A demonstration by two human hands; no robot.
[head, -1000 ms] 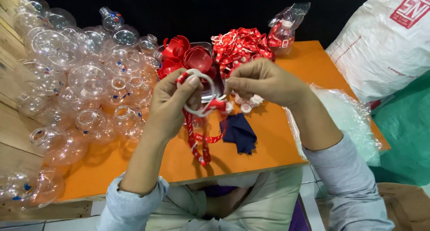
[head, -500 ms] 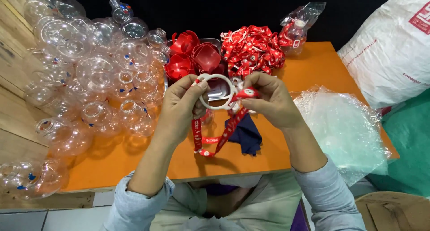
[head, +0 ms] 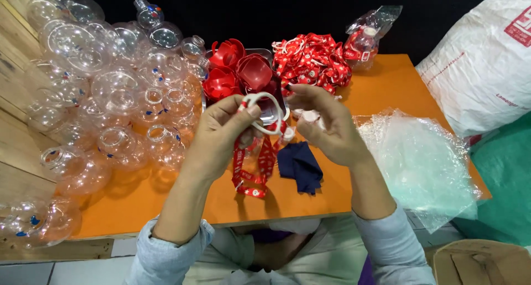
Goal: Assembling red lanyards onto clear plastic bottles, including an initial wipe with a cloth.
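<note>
White plastic ring [head: 264,112] with red printed strap [head: 264,162]: held up above the orange surface [head: 182,202], in front of the chest, at a height where both hands can reach it and the strap can hang free without dragging; its looped lower end comes down near the surface. Left hand [head: 221,138]: grip closed on the ring's left side, thumb on top and fingers curled beneath, steadying it. Right hand [head: 326,127]: fingertips pinch at the ring's right edge, where a small white cap-like piece [head: 310,117] sits; whether that piece is held by the fingers or lies behind them cannot be told. Dark blue cloth [head: 301,168]: folded on the surface just below the hands, beside the strap's end, within easy reach. Red cup-shaped parts [head: 238,69]: heaped in a metal tray [head: 274,114] directly behind the ring. Further red straps [head: 312,58]: piled to the right of the tray. Clear plastic globes [head: 110,102]: massed along the left side against the wooden wall [head: 16,169], kept apart from the working area. Crumpled clear plastic sheet [head: 420,163]: lying at the right edge, overhanging the surface. White sack [head: 487,64]: standing beyond the right corner.
</note>
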